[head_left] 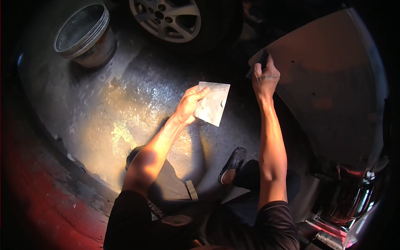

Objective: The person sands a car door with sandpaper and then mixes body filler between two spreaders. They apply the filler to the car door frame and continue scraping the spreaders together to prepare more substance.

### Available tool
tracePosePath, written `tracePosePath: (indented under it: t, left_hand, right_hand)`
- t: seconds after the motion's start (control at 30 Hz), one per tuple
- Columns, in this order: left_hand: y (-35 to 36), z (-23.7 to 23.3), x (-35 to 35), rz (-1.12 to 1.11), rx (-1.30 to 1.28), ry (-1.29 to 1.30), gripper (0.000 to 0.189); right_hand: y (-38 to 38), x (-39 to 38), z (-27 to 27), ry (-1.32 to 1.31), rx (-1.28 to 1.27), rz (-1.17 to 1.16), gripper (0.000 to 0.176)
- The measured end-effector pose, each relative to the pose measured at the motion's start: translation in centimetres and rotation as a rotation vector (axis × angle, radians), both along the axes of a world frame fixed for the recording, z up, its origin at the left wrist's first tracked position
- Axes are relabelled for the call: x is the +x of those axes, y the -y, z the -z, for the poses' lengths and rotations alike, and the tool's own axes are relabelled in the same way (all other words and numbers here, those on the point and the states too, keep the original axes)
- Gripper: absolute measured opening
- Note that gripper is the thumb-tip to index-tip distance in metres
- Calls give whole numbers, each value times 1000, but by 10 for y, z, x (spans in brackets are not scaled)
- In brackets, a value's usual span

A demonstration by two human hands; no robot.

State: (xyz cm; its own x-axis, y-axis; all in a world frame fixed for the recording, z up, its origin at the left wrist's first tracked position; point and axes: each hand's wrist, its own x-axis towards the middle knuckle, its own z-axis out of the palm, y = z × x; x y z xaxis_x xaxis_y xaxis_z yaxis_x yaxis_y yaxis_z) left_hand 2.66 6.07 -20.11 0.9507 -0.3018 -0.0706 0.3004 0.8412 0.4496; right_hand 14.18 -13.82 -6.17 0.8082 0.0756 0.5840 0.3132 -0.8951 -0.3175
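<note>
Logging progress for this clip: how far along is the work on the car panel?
Done: the panel looks dull and matte over most of its face. In hand: the right hand presses a dark tool to the panel's left edge, and the left hand holds a smeared plate. Left: a few dark specks show on the panel. The rest is too dim to judge.
</note>
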Motion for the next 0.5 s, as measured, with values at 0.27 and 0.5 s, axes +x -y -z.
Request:
tracePosePath:
  t: [0.27,0.5]
  left_hand:
    - [-1,-2,0,-5,-5,0,32]
    - [-2,-6,-1,-5,1,-5,32]
  right_hand:
    - [-2,0,8,15,-36,-13,42]
    - [-3,-1,9,20,15,-33,44]
